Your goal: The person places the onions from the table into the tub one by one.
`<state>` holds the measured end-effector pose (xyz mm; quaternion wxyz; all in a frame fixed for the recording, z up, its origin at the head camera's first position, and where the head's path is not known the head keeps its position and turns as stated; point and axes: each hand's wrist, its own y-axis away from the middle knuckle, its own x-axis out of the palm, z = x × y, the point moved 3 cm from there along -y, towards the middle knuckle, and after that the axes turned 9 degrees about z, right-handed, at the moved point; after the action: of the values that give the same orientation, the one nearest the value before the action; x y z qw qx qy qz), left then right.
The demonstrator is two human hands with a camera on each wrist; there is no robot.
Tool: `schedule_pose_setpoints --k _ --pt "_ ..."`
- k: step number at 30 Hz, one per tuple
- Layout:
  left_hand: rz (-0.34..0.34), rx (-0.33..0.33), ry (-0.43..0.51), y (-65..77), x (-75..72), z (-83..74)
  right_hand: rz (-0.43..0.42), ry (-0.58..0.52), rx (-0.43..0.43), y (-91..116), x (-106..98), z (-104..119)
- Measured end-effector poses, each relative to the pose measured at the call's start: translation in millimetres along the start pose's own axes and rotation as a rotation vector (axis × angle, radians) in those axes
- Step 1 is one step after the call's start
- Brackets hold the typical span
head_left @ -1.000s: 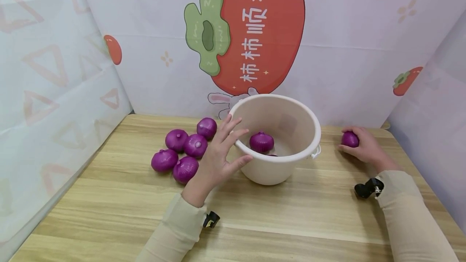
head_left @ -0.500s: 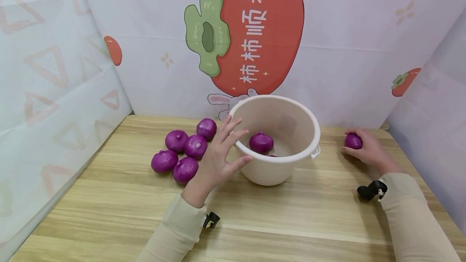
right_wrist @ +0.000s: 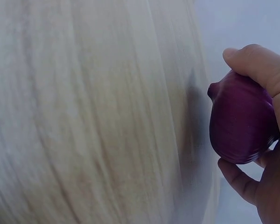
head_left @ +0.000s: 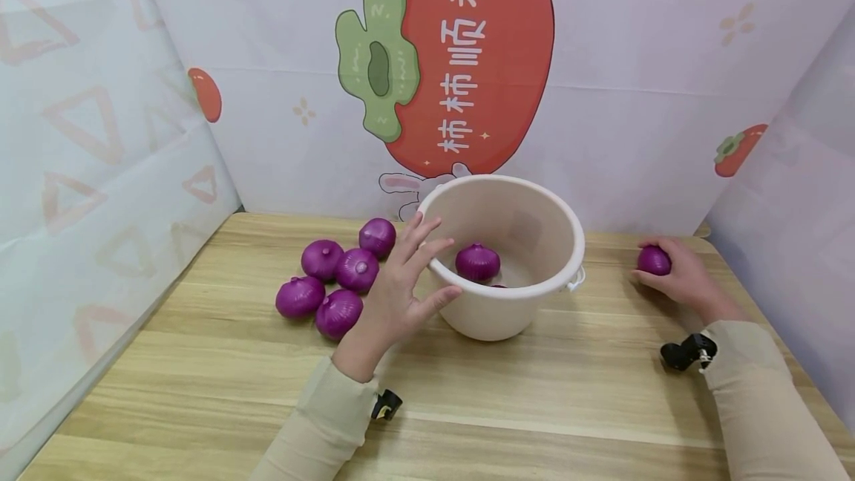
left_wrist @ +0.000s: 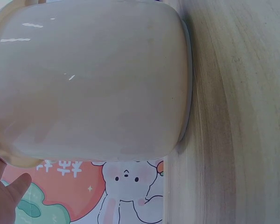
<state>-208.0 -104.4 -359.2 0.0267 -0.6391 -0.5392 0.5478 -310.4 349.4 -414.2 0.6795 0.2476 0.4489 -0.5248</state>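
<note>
Grasps a purple onion (head_left: 654,260) in the right hand (head_left: 688,277), with thumb and fingers curled round a plump, glossy body marked by fine lines and tipped with a short, dark stem nub. Cannot tell whether lifted clear of or touching the table (head_left: 568,407), a flat top of pale wood with long, streaky grain. Spreads the left hand (head_left: 394,292), released, well to the left of the grip, with fingers fanned beside the rim of a bucket (head_left: 490,321); cannot tell how far pressed against it. Has this bucket upright between the two hands: cream, smooth and shiny, round-mouthed, narrowing to the base, with a thick rim and a white loop (head_left: 577,278) on the side towards the grip. Shows an onion inside (head_left: 477,263), squat and ridged. Has five more onions (head_left: 357,270) huddled farthest left of the grip, past the left hand, rounded and sheeny. Wears softly wrinkled beige sleeves (head_left: 761,399), nearer the body than the grip. Faces, beyond the grip, a pale, creased sheet (head_left: 634,132) printed with a big red fruit (head_left: 510,58)
</note>
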Motion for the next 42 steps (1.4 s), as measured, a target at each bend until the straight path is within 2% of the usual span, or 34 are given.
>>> schedule_pose_setpoints --k 9,25,37,42 --pt "0.000 0.001 -0.006 1.0 -0.3 -0.8 0.011 0.007 0.006 1 -4 2" --pt "-0.021 0.001 -0.010 3.3 -1.1 0.0 -0.020 0.011 -0.008 0 -10 6" --pt "-0.013 0.012 -0.006 -1.1 -0.8 -1.3 -0.008 0.038 0.073 8 -22 10" --pt "-0.011 0.007 0.005 -1.5 -0.5 -1.0 -0.018 0.007 0.044 9 -25 16"
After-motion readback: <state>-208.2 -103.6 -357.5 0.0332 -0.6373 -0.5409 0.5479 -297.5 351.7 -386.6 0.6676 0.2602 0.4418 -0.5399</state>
